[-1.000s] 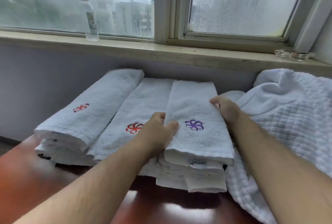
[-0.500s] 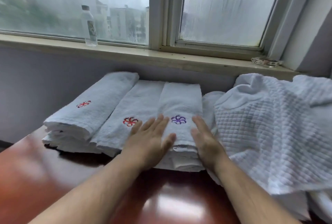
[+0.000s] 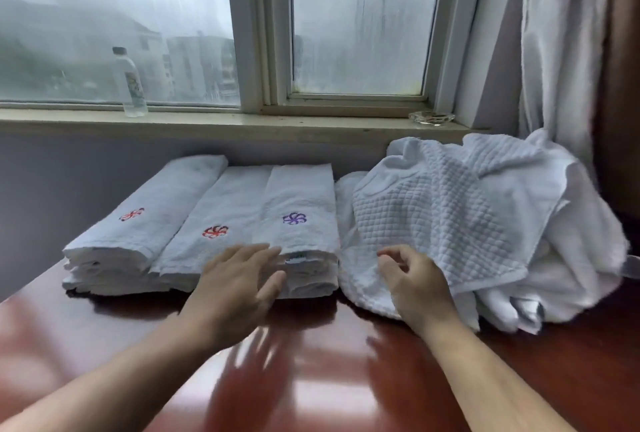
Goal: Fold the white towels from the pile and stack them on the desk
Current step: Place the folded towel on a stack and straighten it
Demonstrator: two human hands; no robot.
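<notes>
White towels, folded [image 3: 301, 203], lie in three stacks side by side on the shiny red-brown tabletop [image 3: 104, 334], under the window sill [image 3: 207, 125]. The stack nearest the left hand [image 3: 239, 284] has a purple flower mark [image 3: 294, 218] on top. The next one away has a red flower mark [image 3: 214, 231], and the far one has a red mark too. The left hand is flat with its fingers spread apart, holding nothing; its fingertips sit at the front edge of the purple-mark stack. Just past the right hand [image 3: 415, 281] is the pile of loose towels [image 3: 467, 223], bumpy and crumpled, touching the folded stacks. The right hand has its fingers curled at the front edge of a waffle towel [image 3: 433, 217] on that pile; whether its grip is closed on the cloth is hard to tell. A clear bottle [image 3: 130, 83] stands on the sill, far behind the left hand.
</notes>
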